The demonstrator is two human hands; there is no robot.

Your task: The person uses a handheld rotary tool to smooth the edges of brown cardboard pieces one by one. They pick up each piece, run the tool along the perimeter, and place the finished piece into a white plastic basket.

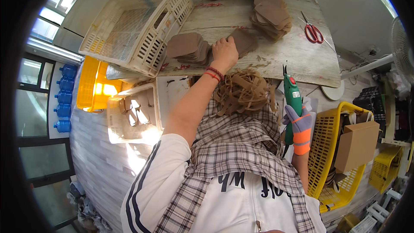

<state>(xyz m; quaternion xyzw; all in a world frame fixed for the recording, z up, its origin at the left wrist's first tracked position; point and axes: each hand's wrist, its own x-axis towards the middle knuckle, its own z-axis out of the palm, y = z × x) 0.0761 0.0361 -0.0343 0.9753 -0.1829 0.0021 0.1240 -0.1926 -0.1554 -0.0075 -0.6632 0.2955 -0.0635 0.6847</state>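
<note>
My left hand (225, 51) reaches out over the table and rests on a brown cut piece (244, 41) lying beside a stack of brown pieces (186, 46). My right hand (297, 123), in a grey and orange glove, holds a green electric cutter (292, 96) upright near my lap. A heap of brown trimmed strips (241, 91) lies on the plaid cloth (241, 146) over my lap.
A cream plastic crate (138, 21) stands on the worn table (297, 56) at the left. More brown stacks (271, 15) and red scissors (313, 32) lie farther back. A yellow basket (332, 146) with a cardboard box (358, 144) stands at my right; another cream crate (131, 114) and a yellow crate (92, 84) at my left.
</note>
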